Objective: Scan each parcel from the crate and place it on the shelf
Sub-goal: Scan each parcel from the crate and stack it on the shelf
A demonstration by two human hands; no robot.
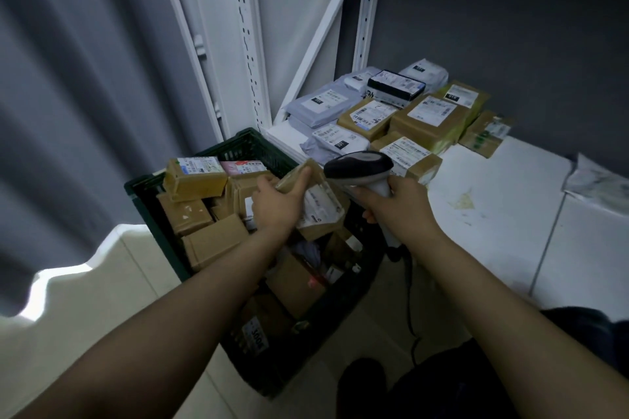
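My left hand [277, 204] grips a small brown cardboard parcel [318, 206] with a white label, held tilted above the crate. My right hand [396, 202] holds a grey handheld barcode scanner [359, 167], its head just above and right of the parcel, pointing at it. Below sits a dark green plastic crate [245, 143] filled with several brown boxes. On the low white shelf [493, 187] to the right lie several parcels [425, 119]: brown boxes, grey mailer bags and a black-and-white box.
White metal shelf uprights [248, 44] and loose white panels lean against the grey wall behind the crate. The scanner's black cable [410, 303] hangs to the floor. A crumpled plastic bag [595, 180] lies at the shelf's right end. My dark-clothed legs are at bottom right.
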